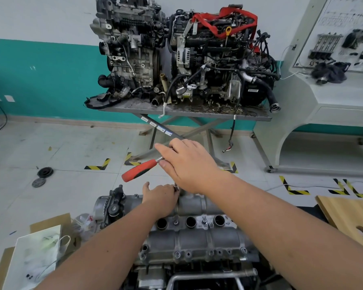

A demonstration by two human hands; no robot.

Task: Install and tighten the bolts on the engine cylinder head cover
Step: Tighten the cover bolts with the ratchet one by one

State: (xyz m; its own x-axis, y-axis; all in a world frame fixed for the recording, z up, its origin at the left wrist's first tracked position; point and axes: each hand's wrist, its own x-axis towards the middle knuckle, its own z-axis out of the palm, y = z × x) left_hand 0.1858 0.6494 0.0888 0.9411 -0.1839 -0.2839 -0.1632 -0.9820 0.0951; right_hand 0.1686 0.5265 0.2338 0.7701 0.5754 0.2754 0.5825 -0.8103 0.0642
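Far left, low: a white paper bag (36, 256) on cardboard (50, 225), a clear plastic bag (83, 223) just beside it. Two dark round discs (42, 176) lie on the floor (71, 143) further back.

Centre, near the bottom edge: the cylinder head cover (195, 233), grey cast metal, three round wells in a row across its top, small bolts (177, 254) seated along its near flange. The left hand (160, 198) rests at the cover's far edge, fingers curled down around a small metal socket piece (176, 187) standing upright there; thumb sticks out to the left.

Directly above it, the right hand (187, 162) is closed over the head end of a ratchet wrench (142, 169); the red-and-black handle juts out to the left, tilted downward. What lies between wrench head and socket is hidden behind the hand.

Behind, two full engines (176, 55) sit on a steel tabletop (184, 113). Right: a white display panel (333, 45), then a wooden board (348, 216) beside the right forearm.
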